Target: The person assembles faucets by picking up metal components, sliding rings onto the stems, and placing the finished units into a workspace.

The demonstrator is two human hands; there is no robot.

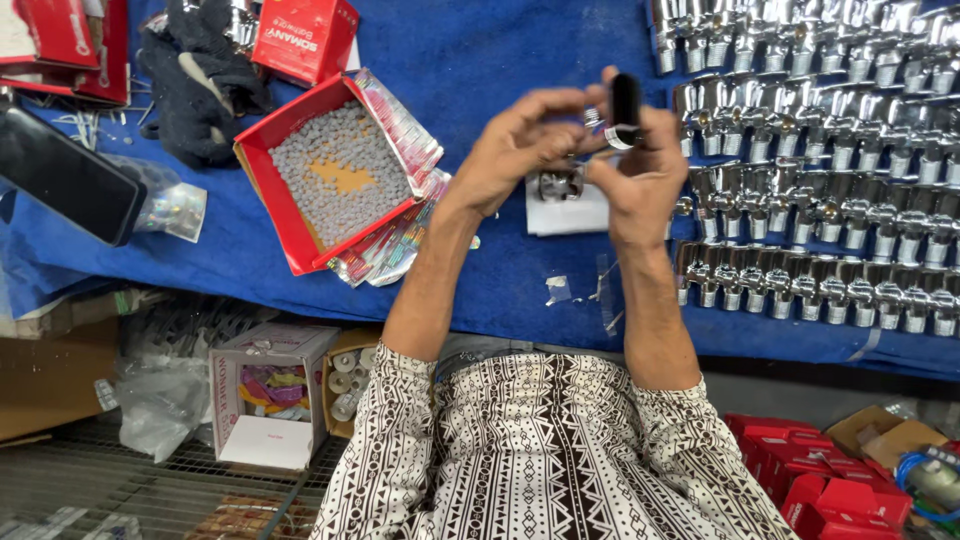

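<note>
My right hand (640, 170) is raised over the blue-covered table (480, 60) and grips a black cylindrical handle with a silver ring (626, 108), held upright. My left hand (520, 145) reaches in from the left, its fingertips pinching a small metal piece (593, 118) right beside that handle. Below the hands a chrome valve fitting (560, 185) lies on a white paper (565, 212).
Rows of chrome angle valves (830, 170) fill the table's right side. An open red box of small grey washers (335, 170) sits left of centre, with foil packets (395, 245) beside it. A black phone (65, 175), black glove (200, 80) and red boxes (305, 35) lie at left.
</note>
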